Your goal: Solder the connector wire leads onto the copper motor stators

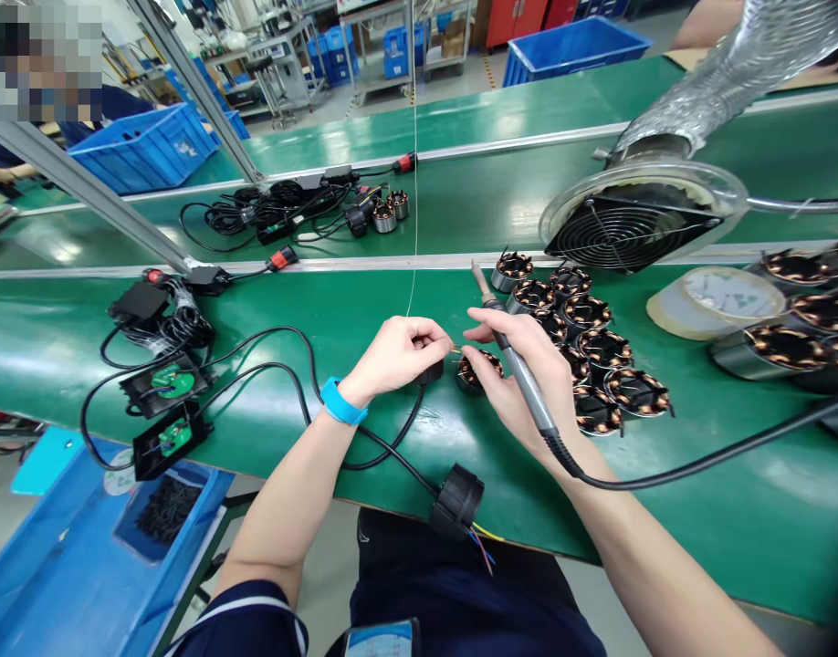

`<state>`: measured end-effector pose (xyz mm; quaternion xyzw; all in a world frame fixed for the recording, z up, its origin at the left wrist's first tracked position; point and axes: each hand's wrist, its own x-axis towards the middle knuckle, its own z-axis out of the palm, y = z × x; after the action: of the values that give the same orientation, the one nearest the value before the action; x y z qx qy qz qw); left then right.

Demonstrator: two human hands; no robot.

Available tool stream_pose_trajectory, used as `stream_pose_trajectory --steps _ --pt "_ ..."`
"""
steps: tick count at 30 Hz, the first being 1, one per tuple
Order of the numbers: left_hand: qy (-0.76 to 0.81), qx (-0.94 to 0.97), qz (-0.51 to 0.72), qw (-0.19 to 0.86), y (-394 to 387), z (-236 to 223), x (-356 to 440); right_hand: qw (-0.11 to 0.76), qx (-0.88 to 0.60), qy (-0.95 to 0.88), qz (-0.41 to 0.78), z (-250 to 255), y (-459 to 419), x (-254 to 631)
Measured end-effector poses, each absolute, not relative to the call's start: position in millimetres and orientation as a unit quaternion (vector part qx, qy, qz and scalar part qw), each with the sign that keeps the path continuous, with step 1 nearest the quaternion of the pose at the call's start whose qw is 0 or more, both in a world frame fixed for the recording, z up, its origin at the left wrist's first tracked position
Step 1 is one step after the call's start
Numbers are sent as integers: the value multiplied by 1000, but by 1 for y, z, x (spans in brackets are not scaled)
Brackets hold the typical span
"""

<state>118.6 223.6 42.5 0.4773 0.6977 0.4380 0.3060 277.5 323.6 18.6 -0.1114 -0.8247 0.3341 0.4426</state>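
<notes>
My left hand [403, 354], with a blue band at its wrist, is closed in a pinch on a thin yellow wire [457, 350]. Partly hidden under its fingers is a black round housing [433, 372] with a black cable. A soldering iron [525, 381] lies across my right hand [546, 365], which grips it with the tip pointing up and away. The right thumb reaches close to the wire; whether it touches cannot be made out. Just below the thumb sits a copper-wound stator [477, 372]. Another black housing [458, 500] with loose coloured wires rests at the bench's front edge.
Several stators [601, 347] stand right of my hand. A round fan [638, 228] on a foil duct [727, 91] is behind them, near a white tub [717, 301]. Cabled black boxes [165, 388] lie left. Solder wire [414, 182] hangs down. A person [110, 102] sits far left.
</notes>
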Motion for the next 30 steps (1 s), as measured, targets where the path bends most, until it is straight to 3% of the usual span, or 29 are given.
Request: stream_pose_trajectory --steps 9,20,30 --pt "693 516 405 299 219 48 120 424 -87 -848 306 14 322 273" --pt "671 517 386 365 217 48 107 428 -96 -847 301 15 319 278" --pt "654 406 472 430 223 36 103 418 -111 -841 326 12 316 281"
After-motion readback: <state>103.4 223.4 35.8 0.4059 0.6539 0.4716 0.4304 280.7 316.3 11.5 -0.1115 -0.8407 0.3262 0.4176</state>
